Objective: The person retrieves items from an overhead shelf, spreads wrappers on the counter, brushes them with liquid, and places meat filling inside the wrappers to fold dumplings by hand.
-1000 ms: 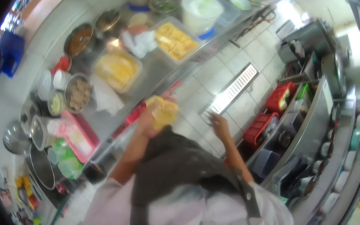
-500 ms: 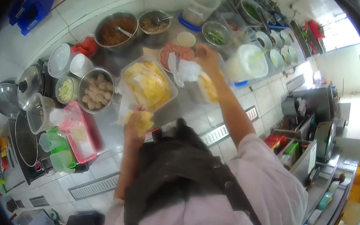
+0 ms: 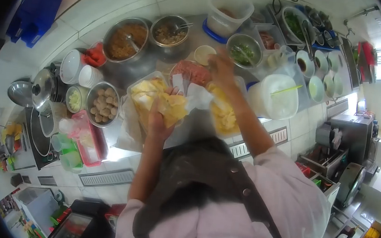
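My left hand (image 3: 158, 121) is closed on a thin yellow dough wrapper (image 3: 173, 108), over the left part of a clear tub. More folded yellow pieces (image 3: 149, 90) lie beside and behind it. My right hand (image 3: 222, 70) has its fingers bent down at the right edge of a mound of pink minced meat (image 3: 191, 72). Those fingers are blurred, and whatever they hold is hidden. A small pale bowl (image 3: 204, 54) stands just behind the meat. Near my right forearm is a second container of yellow pieces (image 3: 224, 111), with white sheets (image 3: 200, 96) between the two.
Steel bowls of brown filling (image 3: 122, 42), chopped topping (image 3: 167, 35), greens (image 3: 243, 55) and meatballs (image 3: 103, 105) surround the work area. A white tub (image 3: 274, 97) with a yellow-green stick stands right. A pink tray (image 3: 89, 141) and green containers (image 3: 69, 150) sit at the left.
My left hand has moved up and slightly right, bringing the wrapper from the counter's front edge to over the tub. My right hand stays by the meat, now with its fingers pointing lower.
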Available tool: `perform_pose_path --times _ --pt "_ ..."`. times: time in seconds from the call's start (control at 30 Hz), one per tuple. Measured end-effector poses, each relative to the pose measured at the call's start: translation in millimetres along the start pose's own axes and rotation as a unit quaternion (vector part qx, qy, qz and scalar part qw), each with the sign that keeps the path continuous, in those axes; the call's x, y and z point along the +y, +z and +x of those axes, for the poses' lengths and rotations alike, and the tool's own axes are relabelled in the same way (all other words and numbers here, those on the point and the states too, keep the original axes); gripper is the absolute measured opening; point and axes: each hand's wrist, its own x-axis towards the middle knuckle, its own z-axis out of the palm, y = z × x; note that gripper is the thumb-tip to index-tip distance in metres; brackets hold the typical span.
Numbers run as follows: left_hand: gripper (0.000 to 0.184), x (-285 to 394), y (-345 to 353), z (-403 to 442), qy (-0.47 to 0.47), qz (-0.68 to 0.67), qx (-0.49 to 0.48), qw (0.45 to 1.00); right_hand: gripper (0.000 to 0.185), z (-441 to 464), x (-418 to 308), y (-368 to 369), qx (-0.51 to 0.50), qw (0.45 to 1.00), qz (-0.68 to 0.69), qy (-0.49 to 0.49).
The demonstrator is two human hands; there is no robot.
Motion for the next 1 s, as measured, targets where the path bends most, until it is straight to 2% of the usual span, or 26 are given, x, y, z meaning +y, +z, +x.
perform_pose_path --times 0.03,0.1,0.13,0.17,0.2,0.27,0.3,0.37,0.43,0.5,0.53,0.57,0.6,0.63,0.67,0.7,0.73,0.77,0.8,0.83,0.9,0.93,0.97,1.0 --pt "0.059 -5 4 8 -0.003 0.003 0.000 1.000 0.032 -10 -22 -17 -0.023 0.991 0.122 -0.044" --pt "0.057 -15 9 22 -0.020 0.071 -0.080 0.994 0.037 -28 -68 -37 -0.047 0.985 0.100 -0.133" --pt "0.057 -18 13 25 -0.025 0.075 -0.083 0.993 0.041 -39 -77 -38 -0.036 0.979 0.082 -0.184" --pt "0.055 -20 18 28 -0.015 0.139 -0.058 0.988 0.046 -49 -83 -39 -0.024 0.970 0.063 -0.234" --pt "0.054 -23 23 30 -0.004 0.202 -0.033 0.979 0.046 -61 -87 -34 -0.020 0.971 0.061 -0.231" --pt "0.053 -26 35 32 -0.015 0.209 -0.008 0.978 0.055 -78 -88 -21 -0.034 0.974 -0.023 -0.221" --pt "0.053 -26 39 33 -0.024 0.213 0.019 0.977 0.055 -82 -85 -20 -0.030 0.975 -0.024 -0.221" --pt "0.053 -26 33 36 -0.044 0.189 0.015 0.981 0.059 -87 -83 -19 -0.057 0.978 0.028 -0.200" --pt "0.052 -25 27 30 -0.074 0.166 0.009 0.983 0.059 -88 -88 -16 -0.053 0.984 0.019 -0.169" --pt "0.051 -22 28 23 0.029 0.272 -0.102 0.956 0.058 -87 -91 -19 -0.048 0.988 0.002 -0.146" --pt "0.051 -19 25 25 0.028 0.270 -0.111 0.956 0.055 -86 -93 -20 -0.050 0.983 0.005 -0.176" --pt "0.054 -16 18 28 0.160 0.490 -0.149 0.844 0.052 -87 -97 -20 -0.053 0.977 0.009 -0.207" --pt "0.057 -12 8 31 0.281 0.669 -0.175 0.666 0.052 -91 -98 -9 -0.050 0.978 0.001 -0.205" --pt "0.059 -1 -8 27 0.284 0.727 -0.151 0.607 0.048 -93 -97 9 -0.061 0.979 0.179 -0.071" --pt "0.062 2 -18 28 0.293 0.773 -0.147 0.544 0.044 -88 -89 18 -0.044 0.937 0.340 0.063" --pt "0.065 -8 -5 24 0.203 0.551 -0.206 0.783 0.035 -86 -89 25 0.008 0.907 0.417 0.048" --pt "0.071 -15 -14 21 0.090 0.305 -0.175 0.932 0.032 -90 -71 57 0.094 0.919 0.384 0.013" --pt "0.069 -9 62 -12 0.191 0.579 -0.278 0.743 0.030 -88 -53 87 0.095 0.892 0.441 0.016" --pt "0.081 -6 4 21 0.291 0.616 -0.298 0.669 0.028 -80 -57 74 0.231 0.921 0.296 -0.100" --pt "0.085 2 -12 26 0.270 0.739 -0.253 0.564 0.021 -99 -85 16 0.082 0.948 0.300 0.061" --pt "0.056 -1 -26 30 0.364 0.747 -0.259 0.492 0.016 -109 -110 -17 0.045 0.935 0.305 0.175" --pt "0.056 -9 -22 39 0.362 0.743 -0.289 0.484 0.016 -116 -109 -15 0.075 0.932 0.303 0.184" --pt "0.053 -17 -18 51 0.177 0.624 -0.130 0.750 0.015 -121 -106 -12 0.143 0.939 0.303 0.075" --pt "0.051 -28 0 49 -0.042 0.424 0.054 0.903 0.015 -127 -107 -16 0.208 0.933 0.291 -0.036"
